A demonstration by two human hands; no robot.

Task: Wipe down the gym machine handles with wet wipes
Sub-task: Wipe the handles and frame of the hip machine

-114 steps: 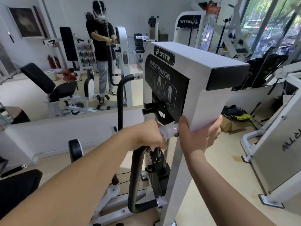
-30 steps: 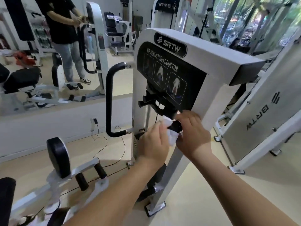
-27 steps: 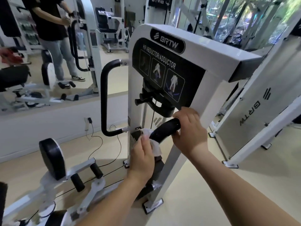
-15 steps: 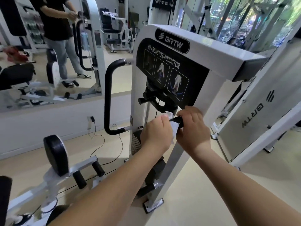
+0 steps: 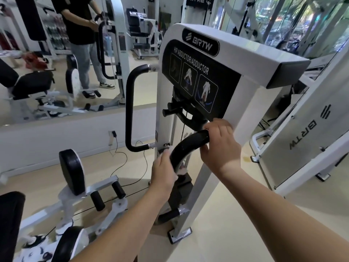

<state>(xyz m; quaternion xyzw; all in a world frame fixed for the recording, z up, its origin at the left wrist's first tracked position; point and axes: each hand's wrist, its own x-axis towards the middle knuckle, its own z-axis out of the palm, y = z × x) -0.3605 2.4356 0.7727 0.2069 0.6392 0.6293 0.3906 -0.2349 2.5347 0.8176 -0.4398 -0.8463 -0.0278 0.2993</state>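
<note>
A white hip abductor/adductor machine stands in front of me. Its near black curved handle runs from upper right down to the left. My right hand grips the handle's upper end. My left hand is wrapped round the handle lower down, pressing a white wet wipe against it; only a small crumpled edge of the wipe shows under my fingers. A second black handle stands on the machine's far left side.
A wall mirror on the left reflects a person standing at a machine. Black leg pads and a seat lie low on the left. Another white machine stands close on the right. Cables run across the floor.
My left hand slid with the wipe from the handle's upper end, next to my right hand, down to its lower bend. My right hand kept its grip at the top.
</note>
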